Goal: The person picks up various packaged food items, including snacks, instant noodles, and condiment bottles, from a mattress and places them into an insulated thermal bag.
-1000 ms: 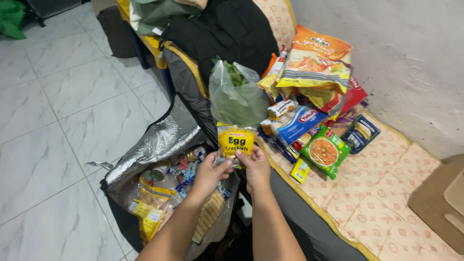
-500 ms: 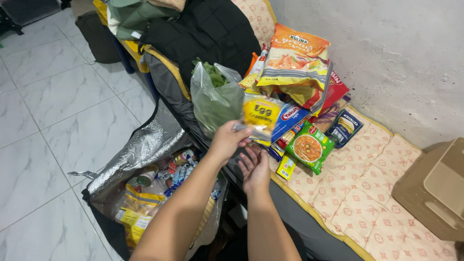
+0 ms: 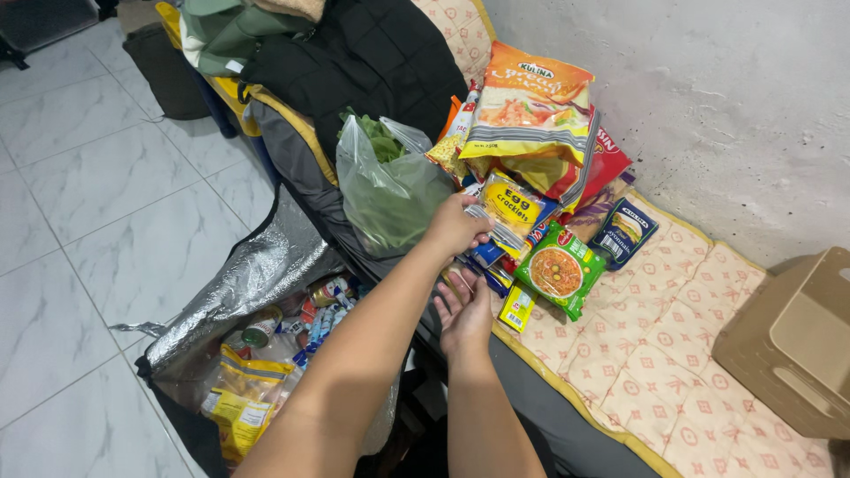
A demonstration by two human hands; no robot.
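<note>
One yellow cracker packet (image 3: 512, 207) in left hand (image 3: 456, 227), atop the grocery pile (image 3: 540, 168).

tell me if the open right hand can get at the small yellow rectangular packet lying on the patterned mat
Probably yes. The right hand is open and empty, palm up, just left of the small yellow packet on the patterned mat. Nothing lies between them or on the packet; the green noodle packet only borders it.

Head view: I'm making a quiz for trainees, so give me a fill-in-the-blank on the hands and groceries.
1. The left hand holds a ____ cracker packet.
2. The right hand is open and holds ____.
3. The clear bag beside the packet holds leafy ____.
4. The silver insulated bag lies on the tiled ____.

Missing words: yellow; nothing; greens; floor
</note>
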